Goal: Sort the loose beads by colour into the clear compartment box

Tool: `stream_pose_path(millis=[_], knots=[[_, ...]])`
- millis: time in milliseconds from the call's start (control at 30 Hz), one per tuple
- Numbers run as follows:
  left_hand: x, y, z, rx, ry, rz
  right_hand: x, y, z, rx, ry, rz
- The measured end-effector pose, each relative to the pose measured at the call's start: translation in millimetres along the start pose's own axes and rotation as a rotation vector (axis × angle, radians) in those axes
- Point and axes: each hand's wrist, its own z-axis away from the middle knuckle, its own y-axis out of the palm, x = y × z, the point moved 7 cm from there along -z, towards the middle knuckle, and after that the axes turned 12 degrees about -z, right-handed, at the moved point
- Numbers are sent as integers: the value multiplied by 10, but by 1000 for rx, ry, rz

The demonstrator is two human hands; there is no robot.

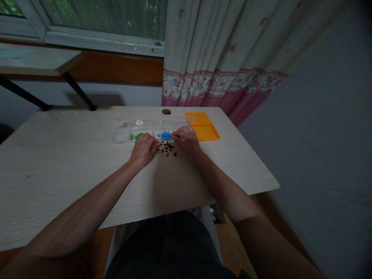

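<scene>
Both my hands rest on a pale wooden table (72, 162) around a small heap of dark and yellowish little pieces (167, 149). My left hand (143, 148) lies curled at the heap's left side, fingertips pinched together at the pieces; what they hold is too small to see. My right hand (188, 139) is curled on the right, its fingertips pinched on a tiny piece near the blue pieces (165, 135). A clear compartment box (122, 131) just beyond the hands holds green pieces (136, 136) and the blue ones.
An orange lid (202, 126) lies right of the clear box. A small dark round object (166, 111) sits at the table's far edge. A curtain (221, 54) hangs behind, a window at the back left, a grey wall on the right.
</scene>
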Motion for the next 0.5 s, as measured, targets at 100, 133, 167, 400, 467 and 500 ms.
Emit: stream_pose_path(millis=[100, 133, 167, 400, 467, 500], knots=[[23, -29, -7, -33, -16, 30, 205, 140, 13, 147, -82, -45], [26, -32, -10, -37, -15, 33, 263, 190, 21, 191, -87, -46], [28, -35, -12, -43, -11, 37, 310, 232, 30, 226, -79, -41], [5, -27, 1, -45, 25, 95, 433, 290, 57, 230, -20, -15], [-8, -35, 6, -43, 28, 97, 433, 289, 58, 232, -28, -14], [-13, -43, 7, -47, 28, 99, 431, 290, 58, 233, -31, -14]])
